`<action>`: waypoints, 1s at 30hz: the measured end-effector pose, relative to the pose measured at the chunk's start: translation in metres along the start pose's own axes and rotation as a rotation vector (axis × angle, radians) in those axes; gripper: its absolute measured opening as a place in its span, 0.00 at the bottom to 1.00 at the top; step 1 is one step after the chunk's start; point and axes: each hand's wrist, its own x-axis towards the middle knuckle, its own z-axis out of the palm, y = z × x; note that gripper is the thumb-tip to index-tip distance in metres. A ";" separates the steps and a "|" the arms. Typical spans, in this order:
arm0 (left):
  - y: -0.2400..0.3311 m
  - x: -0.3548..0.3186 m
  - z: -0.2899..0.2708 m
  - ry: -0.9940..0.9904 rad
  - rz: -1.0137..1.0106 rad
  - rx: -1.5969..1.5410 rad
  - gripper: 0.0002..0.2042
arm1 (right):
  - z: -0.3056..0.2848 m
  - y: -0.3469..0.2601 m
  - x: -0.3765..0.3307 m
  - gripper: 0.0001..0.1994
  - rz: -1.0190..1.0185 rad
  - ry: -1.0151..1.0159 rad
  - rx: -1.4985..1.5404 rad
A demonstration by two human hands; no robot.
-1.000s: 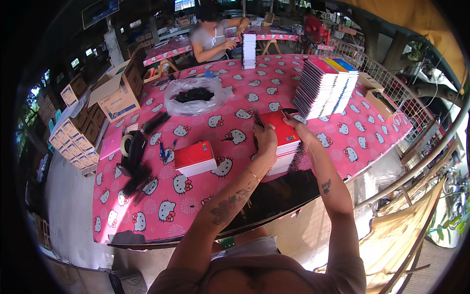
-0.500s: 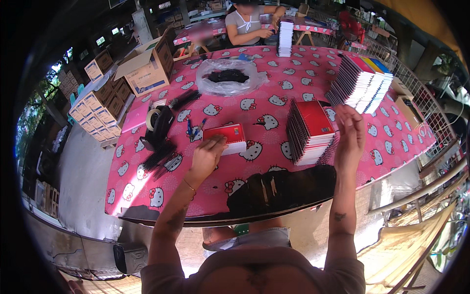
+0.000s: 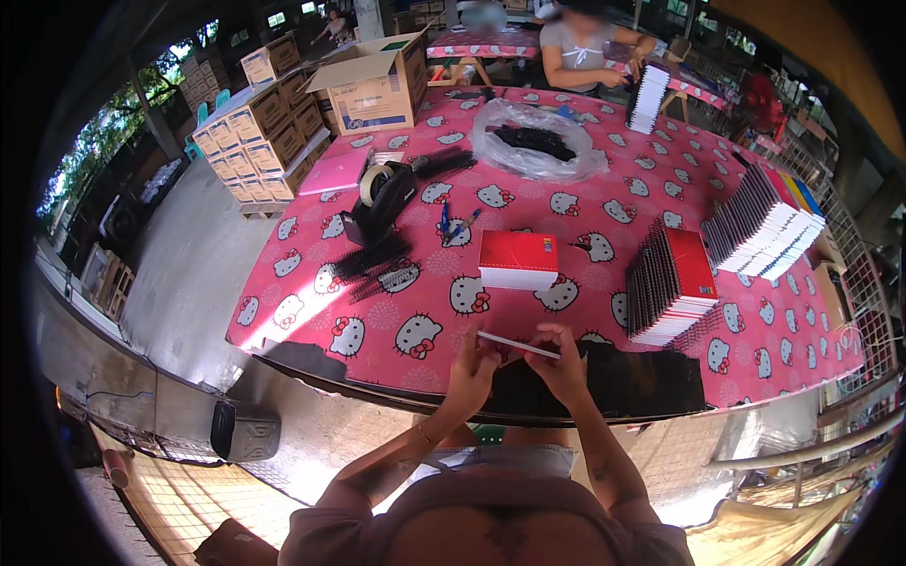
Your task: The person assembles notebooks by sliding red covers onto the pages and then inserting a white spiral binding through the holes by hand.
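Observation:
Just above the table's front edge I hold a thin notebook (image 3: 517, 345) between both hands, its white page edge toward me. My left hand (image 3: 468, 374) pinches its left end and my right hand (image 3: 563, 368) its right end. Its cover is mostly hidden from this angle. Beyond my hands lies a short stack of red-covered notebooks (image 3: 519, 252), with white page edges at the front. To its right stands a taller stack of red notebooks (image 3: 694, 269) with dark spiral coils along the left side.
On the pink tablecloth (image 3: 406, 330) lie a tape dispenser (image 3: 382, 203), loose black spiral coils (image 3: 373, 257), blue-handled pliers (image 3: 457, 226) and a plastic bag of black coils (image 3: 533, 141). More notebooks (image 3: 764, 226) stand at right; cartons (image 3: 377, 94) at far left. A co-worker (image 3: 585, 57) handles a notebook stack opposite.
My left hand has left the short red stack and my right hand has come in from the right. Both now hold a thin notebook near the front edge. The view has shifted left.

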 end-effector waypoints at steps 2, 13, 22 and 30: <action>-0.015 0.010 -0.008 -0.032 -0.084 -0.042 0.27 | 0.004 -0.005 0.004 0.16 0.010 -0.028 -0.029; -0.083 0.121 -0.123 0.015 0.468 1.136 0.08 | -0.007 -0.004 0.010 0.13 0.142 -0.046 -0.081; -0.011 0.083 -0.084 -0.052 0.348 0.507 0.09 | -0.011 -0.005 0.010 0.15 0.169 -0.096 -0.088; 0.006 0.052 -0.054 -0.154 0.368 0.305 0.15 | -0.013 -0.003 0.010 0.15 0.178 -0.102 -0.084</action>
